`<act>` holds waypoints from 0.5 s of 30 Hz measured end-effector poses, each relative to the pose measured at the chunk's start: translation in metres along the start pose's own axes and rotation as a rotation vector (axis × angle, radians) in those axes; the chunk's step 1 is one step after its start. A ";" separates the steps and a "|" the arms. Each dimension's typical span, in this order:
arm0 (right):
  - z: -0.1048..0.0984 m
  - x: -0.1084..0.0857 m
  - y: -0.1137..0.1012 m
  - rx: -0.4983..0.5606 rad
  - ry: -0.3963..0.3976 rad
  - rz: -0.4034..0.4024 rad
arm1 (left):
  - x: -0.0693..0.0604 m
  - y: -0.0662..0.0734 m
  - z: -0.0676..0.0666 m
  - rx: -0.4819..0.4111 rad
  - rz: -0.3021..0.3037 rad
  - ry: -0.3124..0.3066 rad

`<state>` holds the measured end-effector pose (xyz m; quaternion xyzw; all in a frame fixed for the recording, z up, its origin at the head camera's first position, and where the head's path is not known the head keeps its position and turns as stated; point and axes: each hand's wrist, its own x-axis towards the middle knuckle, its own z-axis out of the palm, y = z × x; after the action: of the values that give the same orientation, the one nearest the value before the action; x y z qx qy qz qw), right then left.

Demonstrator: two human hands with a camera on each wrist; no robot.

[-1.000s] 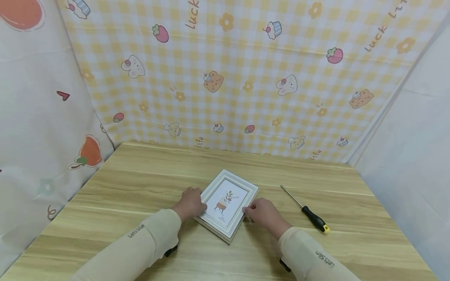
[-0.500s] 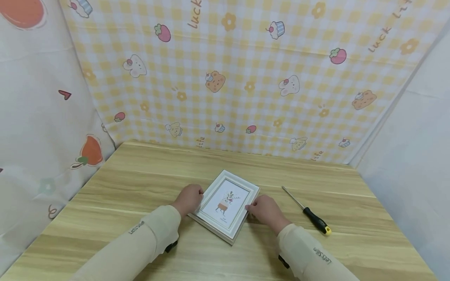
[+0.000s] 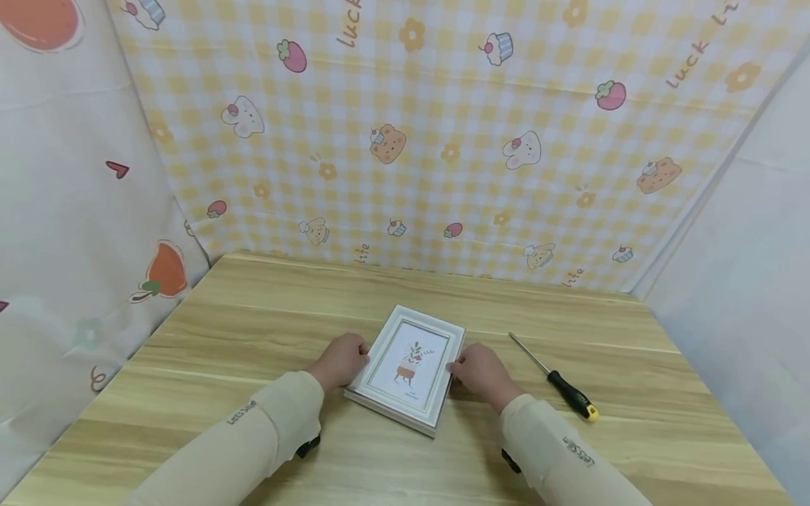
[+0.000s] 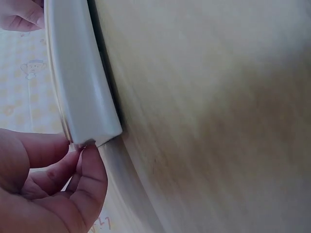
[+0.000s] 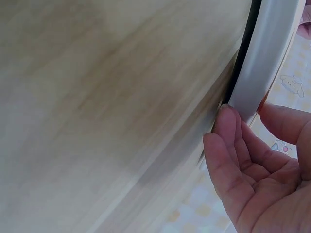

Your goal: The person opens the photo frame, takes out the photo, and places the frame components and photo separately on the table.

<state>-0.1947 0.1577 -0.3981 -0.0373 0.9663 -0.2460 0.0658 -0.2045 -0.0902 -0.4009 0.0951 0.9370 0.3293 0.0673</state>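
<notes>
A white picture frame [image 3: 373,388] lies face up on the wooden table, its near side angled to the right. Behind its front is a card [image 3: 420,344] printed with a plant in an orange pot. My left hand [image 3: 342,360] pinches the frame's left edge; in the left wrist view, thumb and curled fingers meet at the frame's side [image 4: 87,77]. On the opposite edge, my right hand [image 3: 484,372] grips with the thumb on the face and the fingers at the side and underside, as the right wrist view shows. The frame's back is hidden.
A screwdriver [image 3: 569,395] with a black and yellow handle lies to the right of my right hand, its tip pointing away. Behind the table [image 3: 272,302] hangs a yellow checked cloth [image 3: 418,190]. White cloths close off both sides.
The frame has turned slightly counterclockwise, its near corner moving right. My left hand's thumb has come off the face to the left edge. The right hand has shifted slightly right and away.
</notes>
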 end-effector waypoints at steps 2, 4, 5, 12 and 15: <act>-0.001 0.001 0.000 -0.007 -0.001 0.007 | -0.002 0.002 0.000 -0.015 -0.020 -0.011; -0.002 0.003 0.000 -0.025 0.004 0.006 | -0.003 0.004 0.001 -0.035 -0.034 -0.020; -0.002 0.003 0.000 -0.032 0.007 0.006 | -0.003 0.004 0.002 -0.045 -0.038 -0.020; -0.002 0.005 0.003 -0.060 0.010 -0.009 | -0.005 0.006 0.005 -0.076 -0.052 -0.018; -0.003 0.005 0.002 -0.045 0.001 0.003 | -0.006 0.005 0.006 -0.075 -0.056 -0.016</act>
<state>-0.2003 0.1600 -0.3969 -0.0372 0.9717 -0.2242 0.0648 -0.1972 -0.0839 -0.4018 0.0691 0.9257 0.3615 0.0877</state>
